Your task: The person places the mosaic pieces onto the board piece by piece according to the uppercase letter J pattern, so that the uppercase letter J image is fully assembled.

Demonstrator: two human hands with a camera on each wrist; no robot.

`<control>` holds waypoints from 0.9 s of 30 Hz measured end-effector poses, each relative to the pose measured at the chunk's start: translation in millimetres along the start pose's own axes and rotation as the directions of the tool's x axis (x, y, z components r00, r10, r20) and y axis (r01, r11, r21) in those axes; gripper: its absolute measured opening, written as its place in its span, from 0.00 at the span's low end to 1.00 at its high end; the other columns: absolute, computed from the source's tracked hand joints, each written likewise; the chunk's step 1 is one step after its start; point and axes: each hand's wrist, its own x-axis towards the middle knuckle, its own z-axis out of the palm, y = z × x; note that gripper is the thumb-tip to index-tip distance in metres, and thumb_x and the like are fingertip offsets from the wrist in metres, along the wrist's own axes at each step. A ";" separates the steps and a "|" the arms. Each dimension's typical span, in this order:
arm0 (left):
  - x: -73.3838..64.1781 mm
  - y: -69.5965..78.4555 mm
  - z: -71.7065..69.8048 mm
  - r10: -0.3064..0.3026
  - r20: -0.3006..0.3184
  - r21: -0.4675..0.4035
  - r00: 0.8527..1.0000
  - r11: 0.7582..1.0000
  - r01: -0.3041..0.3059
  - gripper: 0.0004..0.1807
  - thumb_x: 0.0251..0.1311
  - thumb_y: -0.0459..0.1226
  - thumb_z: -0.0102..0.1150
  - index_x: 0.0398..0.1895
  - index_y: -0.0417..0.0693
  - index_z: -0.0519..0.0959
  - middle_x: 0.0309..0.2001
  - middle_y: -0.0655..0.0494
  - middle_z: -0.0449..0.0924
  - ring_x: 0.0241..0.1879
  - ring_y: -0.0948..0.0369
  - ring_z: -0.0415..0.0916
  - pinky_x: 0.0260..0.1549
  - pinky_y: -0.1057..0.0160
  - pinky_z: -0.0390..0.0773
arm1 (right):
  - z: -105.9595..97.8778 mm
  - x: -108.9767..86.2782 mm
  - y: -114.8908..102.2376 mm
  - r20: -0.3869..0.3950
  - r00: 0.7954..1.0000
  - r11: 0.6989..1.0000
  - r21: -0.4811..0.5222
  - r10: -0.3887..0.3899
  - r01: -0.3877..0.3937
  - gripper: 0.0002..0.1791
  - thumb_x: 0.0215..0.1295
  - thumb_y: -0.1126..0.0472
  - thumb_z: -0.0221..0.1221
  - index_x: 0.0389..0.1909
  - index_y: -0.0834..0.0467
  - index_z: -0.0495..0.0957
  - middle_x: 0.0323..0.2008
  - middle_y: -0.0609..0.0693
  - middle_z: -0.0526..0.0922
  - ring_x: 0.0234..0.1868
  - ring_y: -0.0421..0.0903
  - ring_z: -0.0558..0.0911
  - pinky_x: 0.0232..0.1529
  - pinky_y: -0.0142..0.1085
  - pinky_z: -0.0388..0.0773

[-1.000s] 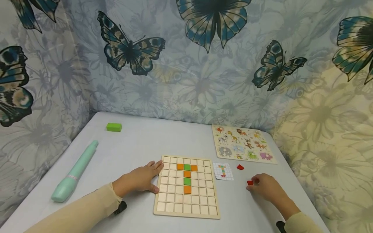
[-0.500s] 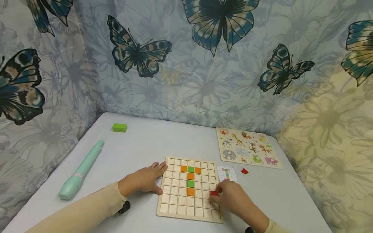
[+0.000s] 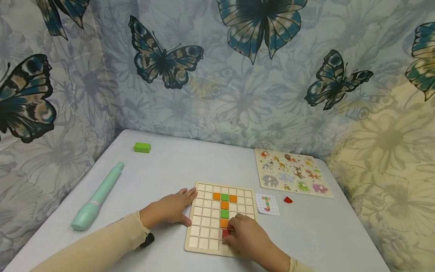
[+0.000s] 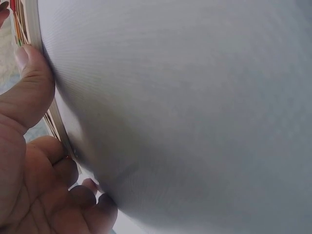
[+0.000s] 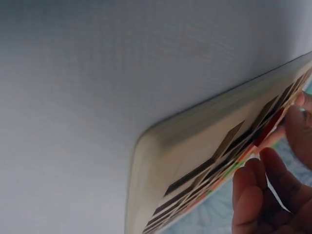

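A wooden grid board [image 3: 202,241] with square cells lies on the table, with orange tiles [image 3: 224,205] and green tiles [image 3: 224,214] set in a T-like pattern. My right hand [image 3: 251,238] pinches a small red tile [image 3: 225,234] between thumb and fingers, just below the lowest orange tile. Whether the tile is fully down in its cell cannot be told. In the right wrist view the red tile [image 5: 269,127] shows at the fingertips. Fingers spread, my left hand [image 3: 170,208] rests against the board's left edge; its thumb [image 4: 33,83] touches the edge in the left wrist view.
A pattern card [image 3: 267,204] lies right of the board, beside a red quarter-circle-like piece [image 3: 288,200]. Behind them is an animal picture board [image 3: 295,172]. A mint-green bottle-shaped object [image 3: 96,198] and a green block [image 3: 142,147] lie on the left. Butterfly-printed fabric walls surround the table.
My right hand has picked the red tile up from the table on the right and carried it left onto the board. The left hand stays at the board's edge. The head view has shifted slightly.
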 end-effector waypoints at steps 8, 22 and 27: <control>0.4 -1.1 -0.1 0.008 0.002 -0.003 1.000 1.000 -0.008 0.56 0.49 0.57 0.68 0.77 0.43 0.53 0.77 0.51 0.47 0.74 0.48 0.47 0.65 0.49 0.61 | -0.8 3.9 -2.3 -0.011 0.999 0.998 0.037 -0.044 0.045 0.05 0.54 0.60 0.72 0.26 0.52 0.85 0.25 0.35 0.73 0.27 0.31 0.70 0.29 0.28 0.74; 0.4 -1.4 -4.7 0.008 -0.001 -0.017 1.000 1.000 -0.008 0.57 0.48 0.57 0.69 0.77 0.43 0.54 0.77 0.51 0.47 0.74 0.48 0.47 0.65 0.48 0.61 | -36.7 5.2 68.9 -0.121 0.972 0.977 -0.052 0.200 -0.207 0.05 0.54 0.62 0.71 0.28 0.49 0.85 0.28 0.39 0.80 0.32 0.41 0.76 0.35 0.39 0.76; 0.5 -3.2 -2.6 0.011 0.000 -0.032 1.000 0.999 -0.011 0.57 0.49 0.56 0.70 0.77 0.42 0.54 0.77 0.50 0.47 0.74 0.47 0.47 0.66 0.48 0.60 | -57.8 -8.3 149.2 -0.085 0.928 0.910 -0.186 0.362 -0.371 0.19 0.56 0.73 0.60 0.49 0.59 0.83 0.43 0.62 0.82 0.42 0.62 0.79 0.35 0.52 0.77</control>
